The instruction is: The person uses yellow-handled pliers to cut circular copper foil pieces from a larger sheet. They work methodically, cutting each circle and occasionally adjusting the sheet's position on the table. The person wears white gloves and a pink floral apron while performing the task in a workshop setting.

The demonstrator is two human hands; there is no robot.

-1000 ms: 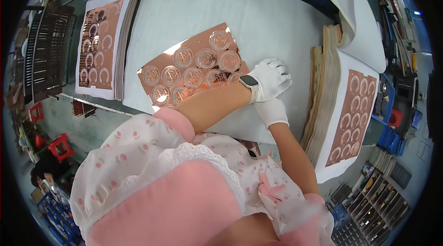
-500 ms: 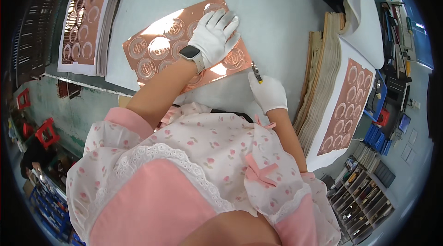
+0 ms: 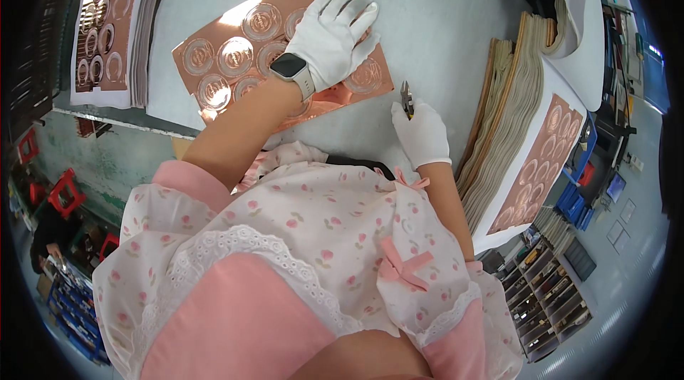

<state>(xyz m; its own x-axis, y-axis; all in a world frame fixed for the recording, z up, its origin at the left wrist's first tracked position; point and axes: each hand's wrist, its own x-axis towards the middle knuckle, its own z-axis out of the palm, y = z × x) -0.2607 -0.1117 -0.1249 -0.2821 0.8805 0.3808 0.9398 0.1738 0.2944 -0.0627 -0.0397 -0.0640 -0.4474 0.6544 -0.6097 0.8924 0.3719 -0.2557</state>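
Left of frame: 1 red stool (image 3: 66, 193), near the edge. Lower left: 1 blue rack (image 3: 63, 309), contents indistinct. Lower right: 1 compartmented shelf unit (image 3: 548, 291) holding assorted items. Far right: 1 small bluish screen (image 3: 615, 187), pale papers (image 3: 628, 210) below.

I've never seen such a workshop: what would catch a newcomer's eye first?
Probably the shiny coppery sheet of round designs, angled on the pale table under the white-gloved left hand. To its right, the gloved right hand holds pliers. Similar sheets lie on stacks at either side.
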